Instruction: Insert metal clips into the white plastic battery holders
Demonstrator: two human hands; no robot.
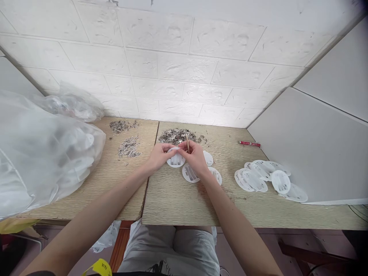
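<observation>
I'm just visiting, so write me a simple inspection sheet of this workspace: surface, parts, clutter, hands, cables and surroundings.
Surface: wood-look tabletop, with a seam left of the middle.
Job's things: slotted white disc in hand; other white discs near the right arm and heaped at right; small metal pieces in piles toward the wall.
Clutter: large plastic bag at left; red item at right.
Hands: left hand holds the disc's edge; right hand holds a slim tan stick and touches the disc.
Cables: thin dark lines at far right, perhaps cables.
Surroundings: white brick-pattern wall behind; pale panel at right.
</observation>
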